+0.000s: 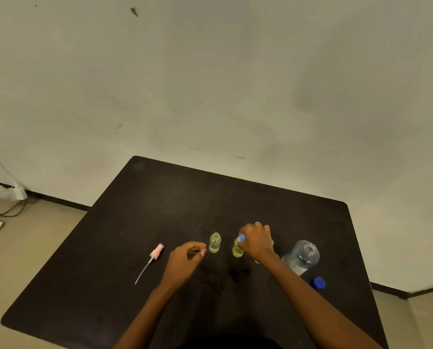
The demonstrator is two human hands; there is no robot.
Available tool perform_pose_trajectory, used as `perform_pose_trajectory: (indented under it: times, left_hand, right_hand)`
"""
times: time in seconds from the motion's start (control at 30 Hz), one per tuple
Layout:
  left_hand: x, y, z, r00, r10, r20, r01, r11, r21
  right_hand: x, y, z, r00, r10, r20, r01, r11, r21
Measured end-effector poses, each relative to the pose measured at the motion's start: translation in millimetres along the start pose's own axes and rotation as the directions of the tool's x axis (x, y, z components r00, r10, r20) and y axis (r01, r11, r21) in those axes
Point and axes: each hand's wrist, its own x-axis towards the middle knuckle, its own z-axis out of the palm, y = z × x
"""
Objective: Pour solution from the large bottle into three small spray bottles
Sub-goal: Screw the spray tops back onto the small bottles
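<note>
Two small bottles stand mid-table. The clear one (215, 242) is uncapped. The yellow-green one (237, 249) has a blue spray top (241, 238), which my right hand (257, 241) grips from the right. A third small bottle is mostly hidden behind that hand. My left hand (187, 256) hovers left of the clear bottle with fingers loosely curled, holding nothing I can see. The large clear bottle (303, 256) stands uncapped at the right, its blue cap (318, 282) lying in front of it. A pink spray head with its tube (153, 256) lies to the left.
The dark table (160, 205) stands against a pale wall. Its left edge runs diagonally, with floor, cables and a white power strip (11, 192) beyond it. Small wet spots mark the table in front of the bottles.
</note>
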Motion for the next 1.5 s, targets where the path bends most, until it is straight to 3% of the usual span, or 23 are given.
perform_pose_trajectory:
  times: [0.67,0.73,0.83,0.93,1.03,1.2,1.37,1.5]
  left_hand:
    - [2,-8,-1,0.998,-0.03,0.063,0.029,0.999,0.016]
    - [5,-12,-8,0.999,-0.045,-0.005,0.045,0.998,0.041]
    - [17,-33,-31,0.964,-0.06,-0.259,0.107,0.979,0.171]
    - [27,-56,-48,0.916,-0.206,-0.344,0.305,0.915,0.263]
    - [33,-68,-47,0.907,-0.334,-0.257,0.409,0.844,0.347]
    - [34,-73,-43,0.92,-0.306,-0.245,0.388,0.8,0.458]
    - [34,-72,-49,0.925,-0.303,-0.23,0.368,0.864,0.343]
    - [30,-46,-43,0.971,-0.219,-0.098,0.234,0.957,0.175]
  right_hand:
    - [-8,-2,-7,1.0,0.011,-0.025,-0.011,1.0,0.004]
    - [-16,-6,-15,0.995,0.011,-0.104,-0.006,0.999,0.048]
    - [-38,-19,-23,0.957,-0.033,-0.287,0.08,0.985,0.152]
    - [-62,-27,-11,0.905,-0.087,-0.416,0.2,0.951,0.236]
    - [-74,-33,7,0.958,-0.122,-0.26,0.222,0.89,0.399]
    - [-80,-35,19,0.982,-0.18,-0.054,0.184,0.86,0.476]
    - [-82,-33,19,0.984,-0.17,0.048,0.106,0.788,0.606]
    - [-80,-33,12,0.992,-0.096,0.083,-0.01,0.595,0.803]
